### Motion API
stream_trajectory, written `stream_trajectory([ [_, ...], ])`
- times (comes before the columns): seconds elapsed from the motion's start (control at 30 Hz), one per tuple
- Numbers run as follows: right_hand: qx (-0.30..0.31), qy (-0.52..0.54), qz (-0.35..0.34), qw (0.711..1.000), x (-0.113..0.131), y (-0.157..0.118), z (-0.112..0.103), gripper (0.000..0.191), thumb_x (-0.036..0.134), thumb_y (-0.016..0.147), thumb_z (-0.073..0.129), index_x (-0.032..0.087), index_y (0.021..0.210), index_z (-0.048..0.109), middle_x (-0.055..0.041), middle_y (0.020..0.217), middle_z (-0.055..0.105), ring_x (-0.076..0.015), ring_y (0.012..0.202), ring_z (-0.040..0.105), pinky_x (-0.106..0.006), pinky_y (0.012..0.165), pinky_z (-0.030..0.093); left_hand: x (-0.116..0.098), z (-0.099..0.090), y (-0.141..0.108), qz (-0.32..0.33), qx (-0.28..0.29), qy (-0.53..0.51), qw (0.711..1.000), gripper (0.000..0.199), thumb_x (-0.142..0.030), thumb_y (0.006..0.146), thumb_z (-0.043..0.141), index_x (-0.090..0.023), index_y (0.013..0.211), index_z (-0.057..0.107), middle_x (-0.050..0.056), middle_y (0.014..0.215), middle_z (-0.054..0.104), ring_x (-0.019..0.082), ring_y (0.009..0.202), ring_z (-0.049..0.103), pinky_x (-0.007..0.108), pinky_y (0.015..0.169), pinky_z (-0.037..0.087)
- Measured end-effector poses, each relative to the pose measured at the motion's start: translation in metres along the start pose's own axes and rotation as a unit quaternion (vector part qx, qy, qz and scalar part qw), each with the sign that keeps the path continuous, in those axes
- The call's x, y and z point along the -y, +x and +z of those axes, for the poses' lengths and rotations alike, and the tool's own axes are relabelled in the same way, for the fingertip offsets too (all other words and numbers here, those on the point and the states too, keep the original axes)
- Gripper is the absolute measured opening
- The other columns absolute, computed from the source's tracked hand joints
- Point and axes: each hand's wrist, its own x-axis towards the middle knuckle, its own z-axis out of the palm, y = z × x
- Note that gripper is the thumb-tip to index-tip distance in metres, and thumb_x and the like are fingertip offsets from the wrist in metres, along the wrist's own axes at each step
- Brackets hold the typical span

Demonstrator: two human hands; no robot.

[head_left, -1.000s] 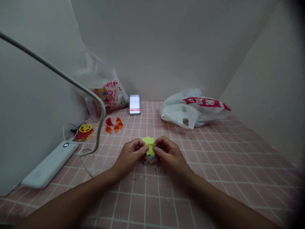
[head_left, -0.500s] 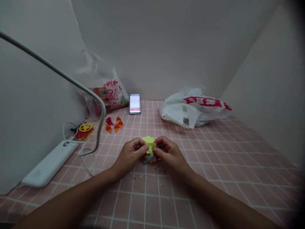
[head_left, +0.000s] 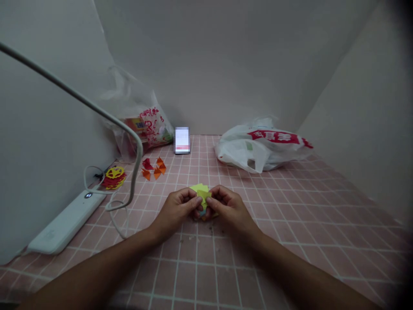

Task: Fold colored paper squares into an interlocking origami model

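Left hand and right hand meet at the middle of the pink tiled table, both pinching a small yellow folded paper between fingertips, apparently steadying it from both sides.

Matt yellow folded paper sits between both hands; the table looks like smooth pink tile, with glossy crinkled plastic bags far right.

Dim, soft, even light; corners darkened, edges warped.
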Motion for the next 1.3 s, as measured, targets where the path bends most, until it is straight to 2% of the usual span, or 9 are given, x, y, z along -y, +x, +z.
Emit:
stream_trajectory([
  [0.33,-0.02,0.008,0.007,1.0,0.0019,0.0009,0.0011,0.023,0.032,0.074,0.072,0.02,0.074,0.052,0.0031,0.06,0.063,-0.0119,0.05,0.058,-0.026,0.052,0.049,0.0016,0.0005,0.0008,-0.022,0.015,-0.032,0.999,0.029,-0.039,0.072,0.075,-0.014,0.075,0.061,-0.001,0.067,0.064,0.01,0.056,0.057,0.024,0.059,0.046],
  [0.53,-0.017,0.019,0.01,1.0,-0.0002,0.0008,0.0018,0.023,0.032,0.075,0.072,0.02,0.074,0.053,0.0029,0.06,0.063,-0.0116,0.05,0.058,-0.025,0.052,0.047,0.0031,-0.0004,0.0018,-0.027,0.015,-0.035,0.999,0.031,-0.039,0.07,0.077,-0.014,0.07,0.058,-0.001,0.063,0.063,0.009,0.054,0.057,0.024,0.057,0.045],
  [0.8,-0.02,0.041,0.013,0.999,0.0029,0.0004,0.0029,0.024,0.029,0.073,0.074,0.02,0.074,0.052,0.0034,0.062,0.065,-0.0106,0.05,0.058,-0.024,0.051,0.048,0.0057,-0.0013,0.0013,-0.024,0.024,-0.054,0.998,0.029,-0.041,0.075,0.073,-0.014,0.078,0.062,0.0,0.069,0.067,0.01,0.057,0.06,0.023,0.059,0.048],
  [1.3,-0.027,0.022,0.012,0.999,-0.0001,0.0005,0.0026,0.023,0.03,0.074,0.072,0.021,0.073,0.051,0.0033,0.061,0.063,-0.0112,0.05,0.058,-0.024,0.051,0.047,0.0041,-0.0007,0.0012,-0.027,0.013,-0.028,0.999,0.026,-0.039,0.075,0.073,-0.014,0.075,0.062,0.001,0.068,0.067,0.01,0.056,0.059,0.024,0.058,0.047],
])
